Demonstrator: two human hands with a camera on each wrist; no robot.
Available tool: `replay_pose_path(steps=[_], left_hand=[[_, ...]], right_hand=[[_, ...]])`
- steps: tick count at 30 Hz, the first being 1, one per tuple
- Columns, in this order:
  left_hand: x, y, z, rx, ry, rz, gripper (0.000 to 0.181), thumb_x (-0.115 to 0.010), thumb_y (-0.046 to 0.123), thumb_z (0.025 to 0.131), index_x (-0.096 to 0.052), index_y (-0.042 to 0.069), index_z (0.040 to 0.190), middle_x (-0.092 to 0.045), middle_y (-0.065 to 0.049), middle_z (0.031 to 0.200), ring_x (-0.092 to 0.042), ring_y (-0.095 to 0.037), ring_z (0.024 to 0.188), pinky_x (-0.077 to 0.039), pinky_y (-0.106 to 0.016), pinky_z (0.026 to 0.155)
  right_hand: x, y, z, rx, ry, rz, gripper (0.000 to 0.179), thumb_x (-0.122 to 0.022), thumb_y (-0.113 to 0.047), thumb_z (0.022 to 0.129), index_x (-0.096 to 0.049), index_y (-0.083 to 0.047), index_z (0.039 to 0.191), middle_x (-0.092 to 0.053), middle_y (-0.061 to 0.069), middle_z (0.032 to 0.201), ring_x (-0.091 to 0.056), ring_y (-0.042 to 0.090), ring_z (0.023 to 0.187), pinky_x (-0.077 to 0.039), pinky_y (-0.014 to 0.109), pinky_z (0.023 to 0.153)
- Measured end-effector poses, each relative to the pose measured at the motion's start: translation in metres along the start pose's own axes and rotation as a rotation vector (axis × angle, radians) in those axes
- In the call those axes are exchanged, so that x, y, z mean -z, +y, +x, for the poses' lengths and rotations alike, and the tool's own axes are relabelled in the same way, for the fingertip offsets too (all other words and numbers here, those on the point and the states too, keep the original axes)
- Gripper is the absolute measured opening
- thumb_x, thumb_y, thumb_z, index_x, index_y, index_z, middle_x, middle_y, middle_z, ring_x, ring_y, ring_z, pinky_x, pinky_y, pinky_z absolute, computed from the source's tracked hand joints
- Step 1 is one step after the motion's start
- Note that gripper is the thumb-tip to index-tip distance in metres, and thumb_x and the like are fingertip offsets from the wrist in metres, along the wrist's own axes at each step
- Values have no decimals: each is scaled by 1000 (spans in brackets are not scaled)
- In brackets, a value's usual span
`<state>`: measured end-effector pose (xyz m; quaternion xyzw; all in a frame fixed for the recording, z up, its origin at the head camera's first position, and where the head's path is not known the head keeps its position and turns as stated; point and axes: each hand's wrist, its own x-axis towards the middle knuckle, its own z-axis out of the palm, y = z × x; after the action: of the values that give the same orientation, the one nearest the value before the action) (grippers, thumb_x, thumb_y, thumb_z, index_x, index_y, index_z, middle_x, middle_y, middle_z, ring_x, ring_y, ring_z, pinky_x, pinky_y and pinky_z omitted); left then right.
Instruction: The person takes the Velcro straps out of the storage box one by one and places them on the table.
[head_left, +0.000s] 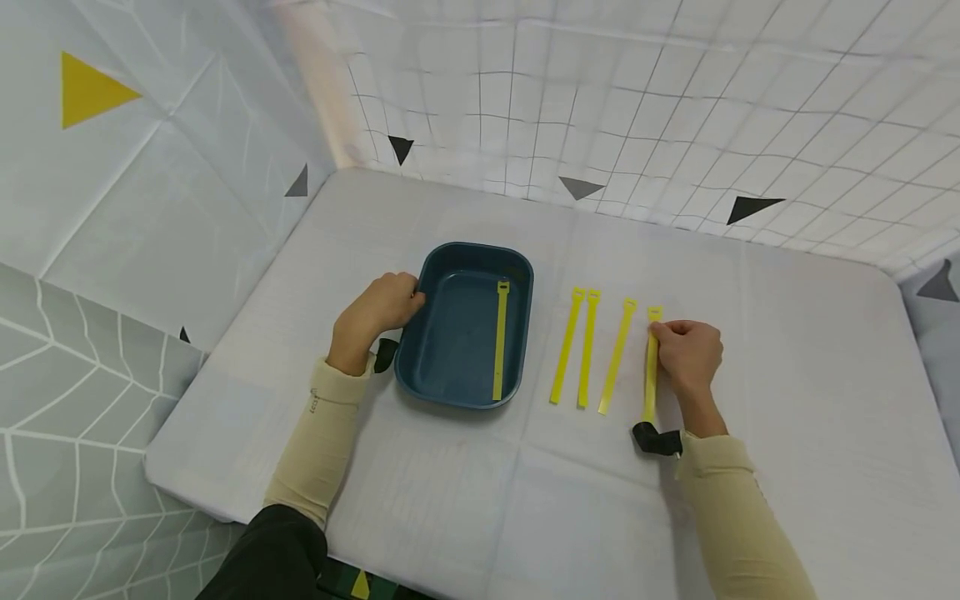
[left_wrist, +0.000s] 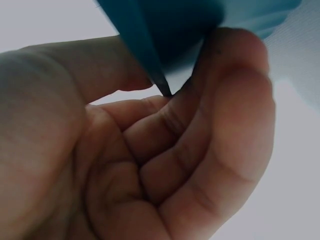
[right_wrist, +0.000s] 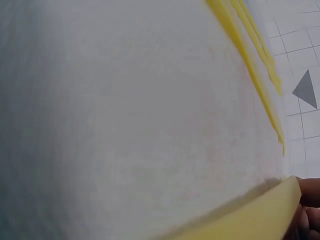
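My left hand (head_left: 377,310) grips the left rim of a dark blue rectangular tray (head_left: 450,342). In the left wrist view the thumb and curled fingers close round the tray's edge (left_wrist: 137,35). One yellow cable strap (head_left: 500,342) with a slotted head lies lengthwise inside the tray, along its right side. To the right of the tray my right hand (head_left: 692,354) pinches another yellow strap (head_left: 651,375) just below its head, over the table. The right wrist view shows this strap (right_wrist: 250,215) close up, its end at the fingers. Three more yellow straps (head_left: 588,350) lie side by side between tray and right hand.
A white cloth covers the table (head_left: 810,350), which has rounded corners. White sheeting with a grid pattern (head_left: 637,100) hangs behind it. Black wrist cameras sit by the left wrist (head_left: 386,354) and the right wrist (head_left: 656,439); the right one overlaps the held strap's lower end.
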<state>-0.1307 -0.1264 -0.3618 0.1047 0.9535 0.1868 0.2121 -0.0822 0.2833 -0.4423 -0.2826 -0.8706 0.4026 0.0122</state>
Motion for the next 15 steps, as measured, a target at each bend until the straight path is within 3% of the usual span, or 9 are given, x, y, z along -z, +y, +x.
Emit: replay_pose_path(steps=[6,15], left_hand=[[0,0,0,-1,4,4,23,-47,13,103,-60,-2,91,-54,-10,76,-52,-24,68,-43,-34,62],[0,1,0,-16,15,20,23,-47,11,102,-61,-2,89,-54,-10,75,-52,-24,68,-43,-34,63]], right_hand=[[0,2,0,96,26,-99,32,-64,-26,94,-74,4,101,-70,15,83,-56,17,58,-43,26,52],[1,2,-1,128,13,-151,34,-61,-25,95,-73,6,101,-70,22,89,-62,29,69,-44,36,64]])
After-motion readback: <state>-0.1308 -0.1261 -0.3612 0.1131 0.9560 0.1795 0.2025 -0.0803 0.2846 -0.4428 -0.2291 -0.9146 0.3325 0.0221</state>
